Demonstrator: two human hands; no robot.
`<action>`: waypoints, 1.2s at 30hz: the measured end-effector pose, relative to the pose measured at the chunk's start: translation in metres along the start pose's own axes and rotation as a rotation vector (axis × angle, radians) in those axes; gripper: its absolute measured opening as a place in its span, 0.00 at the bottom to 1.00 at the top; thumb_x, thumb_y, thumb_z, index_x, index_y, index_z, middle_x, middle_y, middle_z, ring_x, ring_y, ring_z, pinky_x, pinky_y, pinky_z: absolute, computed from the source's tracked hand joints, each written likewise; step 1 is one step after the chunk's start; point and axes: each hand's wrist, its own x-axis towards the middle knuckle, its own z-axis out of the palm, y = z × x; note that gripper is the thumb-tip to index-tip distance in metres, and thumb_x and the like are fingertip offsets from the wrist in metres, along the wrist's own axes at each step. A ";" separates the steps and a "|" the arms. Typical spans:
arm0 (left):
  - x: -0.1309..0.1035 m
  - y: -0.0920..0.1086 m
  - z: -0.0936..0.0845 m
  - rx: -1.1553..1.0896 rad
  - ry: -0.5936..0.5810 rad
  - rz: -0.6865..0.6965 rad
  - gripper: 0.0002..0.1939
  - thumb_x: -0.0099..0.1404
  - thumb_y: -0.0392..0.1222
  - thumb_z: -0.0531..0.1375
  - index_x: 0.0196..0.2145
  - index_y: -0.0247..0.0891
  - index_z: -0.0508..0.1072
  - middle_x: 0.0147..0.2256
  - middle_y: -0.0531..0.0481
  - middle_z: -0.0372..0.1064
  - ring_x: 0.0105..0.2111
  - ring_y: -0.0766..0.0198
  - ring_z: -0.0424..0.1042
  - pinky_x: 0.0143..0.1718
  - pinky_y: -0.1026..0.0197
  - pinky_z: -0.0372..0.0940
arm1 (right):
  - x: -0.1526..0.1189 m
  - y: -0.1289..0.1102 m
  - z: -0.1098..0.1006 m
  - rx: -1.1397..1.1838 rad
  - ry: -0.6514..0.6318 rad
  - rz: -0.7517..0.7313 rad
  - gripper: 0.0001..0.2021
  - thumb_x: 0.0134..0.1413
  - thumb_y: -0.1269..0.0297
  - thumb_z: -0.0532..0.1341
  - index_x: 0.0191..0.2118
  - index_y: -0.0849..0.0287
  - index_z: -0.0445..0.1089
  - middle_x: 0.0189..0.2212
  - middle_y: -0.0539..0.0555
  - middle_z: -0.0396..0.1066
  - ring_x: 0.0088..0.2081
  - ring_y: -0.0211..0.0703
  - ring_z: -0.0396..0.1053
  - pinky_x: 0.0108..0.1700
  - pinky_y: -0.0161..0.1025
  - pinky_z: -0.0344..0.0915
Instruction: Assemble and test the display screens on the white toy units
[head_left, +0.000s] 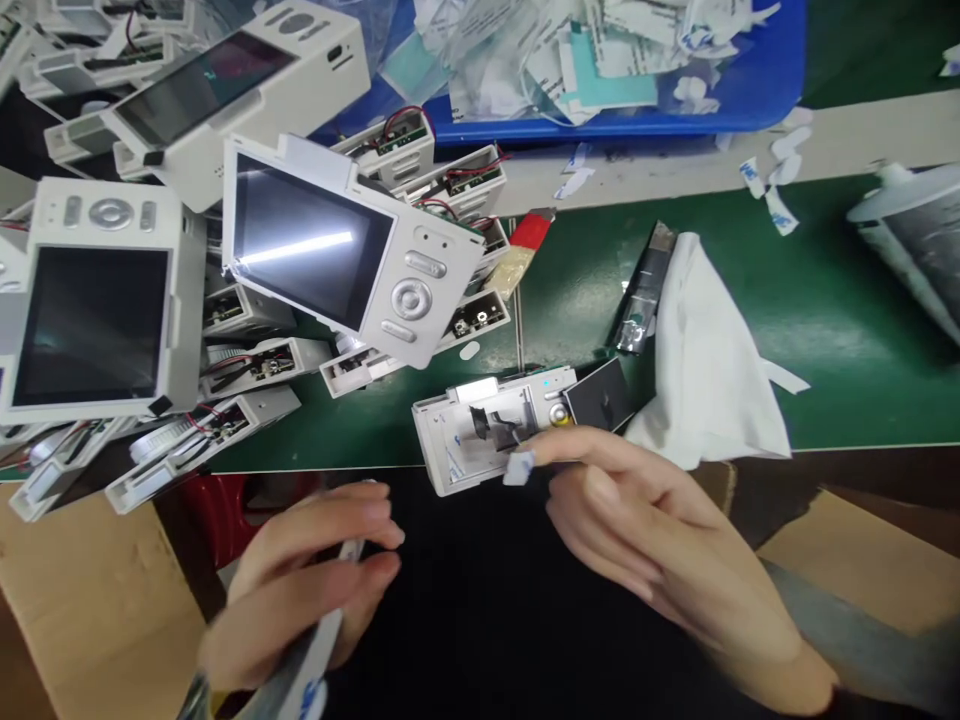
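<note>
My left hand (307, 580) is closed on a narrow white adhesive strip (319, 650) with blue print, pinched between thumb and fingers. My right hand (652, 550) has its index finger reaching forward and the other fingers curled. A small white adhesive tab (517, 467) hangs at that fingertip, over the near edge of an opened white camera housing (435, 450). Inside the housing are a pale panel and black pieces. A small black screen (598, 397) lies tilted against its right end, by the round button. My right fingers partly cover the housing's near side.
White cameras (97, 320) and open camera shells (262, 365) are piled at the left. A blue tray (637, 125) of liner scraps stands behind. White cloth (705, 380), a black-wrapped bar (643, 290), a red-and-yellow brush (525, 250) and a bottle (919, 240) lie rightward.
</note>
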 end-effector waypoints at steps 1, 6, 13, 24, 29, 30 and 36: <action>0.007 -0.002 0.010 0.010 0.001 0.062 0.23 0.67 0.36 0.70 0.57 0.50 0.73 0.50 0.52 0.80 0.37 0.63 0.82 0.38 0.60 0.83 | 0.002 -0.001 0.001 0.055 -0.016 0.067 0.12 0.77 0.53 0.56 0.54 0.52 0.72 0.16 0.36 0.44 0.13 0.29 0.38 0.15 0.28 0.40; 0.038 -0.007 0.043 0.289 -0.066 0.208 0.21 0.73 0.53 0.66 0.55 0.37 0.73 0.56 0.35 0.78 0.30 0.66 0.81 0.36 0.62 0.82 | 0.004 -0.003 0.002 -0.019 -0.015 0.213 0.19 0.77 0.49 0.55 0.59 0.59 0.69 0.13 0.36 0.48 0.13 0.30 0.42 0.16 0.29 0.41; 0.044 -0.013 0.052 0.386 -0.087 0.263 0.19 0.76 0.50 0.64 0.55 0.34 0.71 0.56 0.30 0.79 0.49 0.53 0.85 0.41 0.61 0.82 | 0.009 0.000 -0.001 -0.051 -0.011 0.283 0.20 0.75 0.47 0.57 0.58 0.58 0.66 0.12 0.35 0.51 0.13 0.29 0.44 0.17 0.31 0.42; 0.044 -0.015 0.051 0.316 -0.102 0.286 0.09 0.76 0.42 0.64 0.50 0.37 0.72 0.57 0.32 0.76 0.33 0.65 0.82 0.35 0.63 0.79 | 0.010 0.001 0.003 -0.125 0.045 0.271 0.20 0.75 0.48 0.57 0.59 0.59 0.65 0.14 0.35 0.51 0.14 0.29 0.46 0.18 0.31 0.43; 0.043 -0.015 0.055 0.349 -0.124 0.277 0.08 0.78 0.42 0.61 0.51 0.42 0.76 0.59 0.35 0.74 0.35 0.64 0.83 0.30 0.63 0.77 | 0.008 0.004 0.006 -0.242 0.087 0.225 0.18 0.77 0.54 0.54 0.60 0.61 0.66 0.15 0.36 0.52 0.15 0.29 0.50 0.19 0.29 0.46; 0.043 -0.015 0.055 0.357 -0.124 0.275 0.08 0.78 0.42 0.61 0.52 0.43 0.76 0.59 0.36 0.73 0.35 0.64 0.83 0.30 0.63 0.77 | 0.007 0.005 0.005 -0.272 0.082 0.203 0.18 0.77 0.55 0.53 0.61 0.61 0.66 0.15 0.36 0.52 0.15 0.29 0.50 0.18 0.29 0.46; 0.042 -0.018 0.055 0.380 -0.129 0.282 0.09 0.78 0.41 0.61 0.53 0.44 0.77 0.59 0.38 0.73 0.30 0.70 0.78 0.27 0.66 0.73 | 0.000 0.016 0.002 -0.671 0.115 -0.066 0.17 0.78 0.66 0.51 0.65 0.57 0.66 0.17 0.37 0.56 0.15 0.30 0.59 0.18 0.29 0.56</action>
